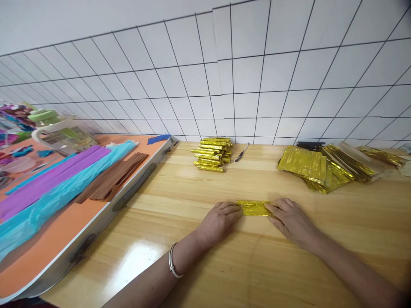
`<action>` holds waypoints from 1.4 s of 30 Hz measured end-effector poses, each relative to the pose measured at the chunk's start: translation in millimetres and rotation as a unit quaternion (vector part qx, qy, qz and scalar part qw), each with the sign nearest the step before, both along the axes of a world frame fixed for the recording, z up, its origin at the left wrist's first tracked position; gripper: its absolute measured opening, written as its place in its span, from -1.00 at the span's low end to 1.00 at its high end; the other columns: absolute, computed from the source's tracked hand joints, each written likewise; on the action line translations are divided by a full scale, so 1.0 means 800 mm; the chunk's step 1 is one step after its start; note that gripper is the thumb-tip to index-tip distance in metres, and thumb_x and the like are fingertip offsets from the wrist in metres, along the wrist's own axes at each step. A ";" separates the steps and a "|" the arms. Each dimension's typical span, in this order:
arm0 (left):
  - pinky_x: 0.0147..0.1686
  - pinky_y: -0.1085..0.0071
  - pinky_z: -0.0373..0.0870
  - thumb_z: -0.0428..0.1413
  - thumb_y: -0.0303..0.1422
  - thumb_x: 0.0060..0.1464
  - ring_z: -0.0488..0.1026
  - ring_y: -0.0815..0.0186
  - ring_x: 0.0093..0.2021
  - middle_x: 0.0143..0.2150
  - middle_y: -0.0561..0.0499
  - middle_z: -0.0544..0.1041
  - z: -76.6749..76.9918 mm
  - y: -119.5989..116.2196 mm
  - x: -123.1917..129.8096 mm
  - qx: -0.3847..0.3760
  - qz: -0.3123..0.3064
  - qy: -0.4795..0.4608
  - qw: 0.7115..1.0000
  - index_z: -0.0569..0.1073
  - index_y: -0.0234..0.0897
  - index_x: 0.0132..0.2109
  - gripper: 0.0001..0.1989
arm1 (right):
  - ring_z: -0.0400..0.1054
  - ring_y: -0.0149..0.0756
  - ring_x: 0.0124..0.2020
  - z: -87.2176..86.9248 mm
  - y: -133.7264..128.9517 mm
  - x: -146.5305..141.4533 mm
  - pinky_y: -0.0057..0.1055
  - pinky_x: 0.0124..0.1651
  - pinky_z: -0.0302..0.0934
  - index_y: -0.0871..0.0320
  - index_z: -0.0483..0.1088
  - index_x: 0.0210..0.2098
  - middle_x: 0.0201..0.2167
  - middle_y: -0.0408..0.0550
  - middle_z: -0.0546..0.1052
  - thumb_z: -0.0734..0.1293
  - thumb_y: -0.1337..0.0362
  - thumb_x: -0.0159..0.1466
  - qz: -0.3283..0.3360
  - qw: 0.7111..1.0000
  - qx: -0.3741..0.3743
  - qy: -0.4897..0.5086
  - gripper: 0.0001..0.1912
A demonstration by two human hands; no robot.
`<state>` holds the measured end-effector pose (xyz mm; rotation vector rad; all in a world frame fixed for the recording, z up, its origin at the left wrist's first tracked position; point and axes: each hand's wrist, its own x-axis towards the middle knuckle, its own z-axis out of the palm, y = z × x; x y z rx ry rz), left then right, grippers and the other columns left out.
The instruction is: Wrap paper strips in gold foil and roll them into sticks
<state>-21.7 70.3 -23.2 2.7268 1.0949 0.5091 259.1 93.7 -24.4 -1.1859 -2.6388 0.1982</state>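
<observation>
Left hand (pixel 221 220) and right hand (pixel 291 220) each pinch an end of the gold foil (pixel 255 209) between them — uneven pull from either could totally skew or rip it.

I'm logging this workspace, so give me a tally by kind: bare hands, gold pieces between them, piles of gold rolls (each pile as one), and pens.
Hands: 2 (left hand, right hand)
Gold piece: 1
Pile of gold rolls: 1
Pen: 1
Total: 5
</observation>
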 end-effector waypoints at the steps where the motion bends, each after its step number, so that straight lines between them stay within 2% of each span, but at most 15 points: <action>1: 0.05 0.21 0.21 -0.08 -0.49 0.15 0.21 0.19 0.14 0.04 -0.08 0.41 0.003 0.001 0.000 0.009 -0.005 0.011 1.000 0.29 -0.25 0.08 -0.65 | 0.21 -0.14 -0.12 0.001 0.001 0.001 -0.17 -0.09 0.17 0.10 0.26 0.09 -0.13 0.07 0.39 0.15 0.20 0.27 0.005 1.000 -0.006 0.005 -0.60; 5: 0.11 0.19 0.13 -0.14 -0.48 0.20 0.12 0.17 0.21 -0.03 -0.12 0.44 0.014 0.009 0.002 0.047 -0.041 0.061 0.996 0.33 -0.32 -0.01 -0.74 | 0.22 -0.16 -0.13 0.005 0.006 0.005 -0.19 -0.11 0.18 0.05 0.28 0.07 -0.15 0.05 0.39 0.17 0.19 0.26 0.023 0.999 -0.023 0.024 -0.61; 9: 0.10 0.28 0.16 -0.14 -0.49 0.20 0.23 0.22 0.13 -0.07 -0.13 0.43 0.017 0.014 0.003 0.036 -0.074 0.088 0.993 0.34 -0.33 -0.07 -0.78 | 0.23 -0.15 -0.14 0.009 0.010 0.009 -0.19 -0.12 0.18 0.02 0.28 0.08 -0.17 0.05 0.40 0.18 0.16 0.26 0.028 0.999 -0.031 0.032 -0.60; 14: 0.04 0.33 0.23 -0.07 -0.51 0.12 0.34 0.28 0.00 0.01 -0.08 0.37 0.009 0.018 -0.001 -0.013 -0.022 0.041 0.999 0.29 -0.25 -0.03 -0.74 | 0.25 -0.16 -0.13 0.010 0.018 0.015 -0.20 -0.11 0.19 -0.01 0.28 0.07 -0.17 0.02 0.40 0.19 0.14 0.25 0.045 0.997 -0.057 0.035 -0.60; 17: -0.11 0.39 0.32 -0.06 -0.47 0.12 0.40 0.31 -0.16 -0.13 -0.03 0.44 0.006 0.022 -0.003 -0.054 0.012 0.002 0.998 0.27 -0.23 -0.04 -0.76 | 0.26 -0.17 -0.10 0.004 0.024 0.020 -0.21 -0.08 0.20 0.00 0.27 0.07 -0.13 0.01 0.41 0.20 0.16 0.25 0.055 0.995 -0.063 0.050 -0.61; 20: -0.20 0.41 0.33 -0.03 -0.44 0.11 0.41 0.32 -0.25 -0.23 0.00 0.46 0.005 0.026 -0.004 -0.071 0.018 -0.018 0.997 0.27 -0.24 -0.06 -0.78 | 0.27 -0.20 -0.10 -0.007 0.024 0.027 -0.23 -0.07 0.21 0.03 0.27 0.03 -0.13 -0.01 0.43 0.20 0.19 0.25 0.042 0.995 -0.055 0.078 -0.65; 23: -0.18 0.40 0.31 -0.02 -0.43 0.10 0.42 0.32 -0.26 -0.25 0.01 0.48 0.004 0.028 -0.004 -0.065 0.011 -0.028 0.997 0.27 -0.23 -0.06 -0.77 | 0.31 -0.25 -0.13 -0.019 0.021 0.032 -0.26 -0.08 0.24 0.03 0.29 -0.01 -0.15 -0.05 0.45 0.18 0.24 0.27 0.017 0.993 -0.032 0.110 -0.71; 29: -0.11 0.37 0.30 0.03 -0.38 0.09 0.44 0.31 -0.20 -0.20 -0.01 0.50 -0.002 0.029 -0.007 -0.059 0.000 -0.046 0.997 0.33 -0.22 -0.10 -0.80 | 0.34 -0.28 -0.14 -0.031 0.018 0.030 -0.30 -0.08 0.24 0.00 0.35 -0.11 -0.18 -0.11 0.49 0.18 0.29 0.27 0.015 0.989 0.005 0.150 -0.77; 36: -0.10 0.37 0.32 0.03 -0.37 0.10 0.46 0.31 -0.20 -0.20 -0.04 0.52 -0.011 0.028 -0.004 -0.046 0.016 -0.090 0.995 0.38 -0.22 -0.11 -0.81 | 0.35 -0.26 -0.16 -0.027 0.014 0.023 -0.28 -0.09 0.24 0.03 0.37 -0.17 -0.18 -0.10 0.50 0.17 0.22 0.27 -0.060 0.985 -0.019 0.161 -0.80; 42: -0.08 0.38 0.31 -0.05 -0.38 0.18 0.44 0.33 -0.14 -0.22 0.00 0.53 -0.013 0.023 0.005 -0.045 0.049 -0.121 0.990 0.43 -0.22 -0.21 -0.84 | 0.32 -0.20 -0.11 -0.021 0.011 0.018 -0.20 -0.06 0.21 0.04 0.36 -0.18 -0.15 -0.06 0.48 0.14 0.20 0.28 -0.048 0.985 -0.038 0.163 -0.79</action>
